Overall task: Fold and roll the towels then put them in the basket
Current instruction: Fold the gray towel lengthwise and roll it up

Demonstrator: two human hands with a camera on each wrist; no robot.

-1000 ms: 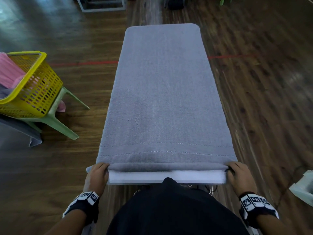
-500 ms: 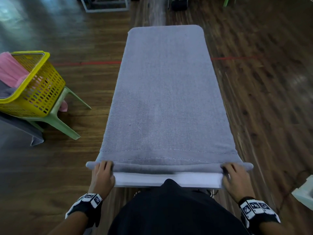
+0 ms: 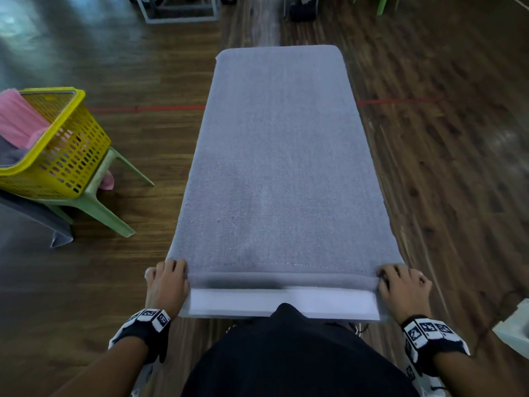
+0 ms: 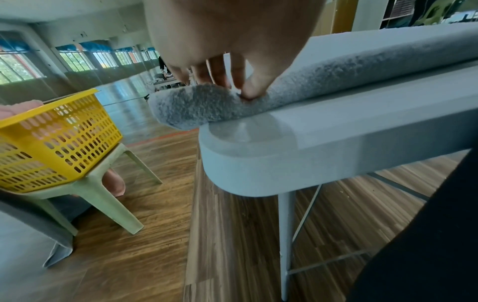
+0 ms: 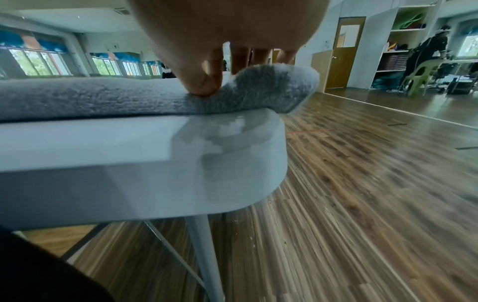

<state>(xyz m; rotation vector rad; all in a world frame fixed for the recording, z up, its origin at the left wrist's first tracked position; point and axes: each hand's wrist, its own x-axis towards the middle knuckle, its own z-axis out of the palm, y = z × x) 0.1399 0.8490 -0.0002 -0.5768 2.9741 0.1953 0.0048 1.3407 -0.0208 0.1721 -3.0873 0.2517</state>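
Observation:
A long grey towel (image 3: 280,156) lies flat along a narrow white table (image 3: 283,303), its near end turned over into a thin roll (image 3: 282,280). My left hand (image 3: 167,277) grips the roll's left end (image 4: 196,106), thumb and fingers curled round it. My right hand (image 3: 402,285) grips the right end (image 5: 274,87) the same way. A yellow basket (image 3: 65,156) stands on a green stool (image 3: 94,202) to the left, with a pink towel (image 3: 17,118) in it.
Wooden floor surrounds the table on both sides. A grey cloth (image 3: 34,219) hangs beside the stool. A pale object (image 3: 515,328) sits at the right edge of the head view. A person and a green chair (image 5: 421,75) are far off to the right.
Both hands have pushed the towel's near edge forward and over, so the fold has become a thin roll lying a little farther up the table.

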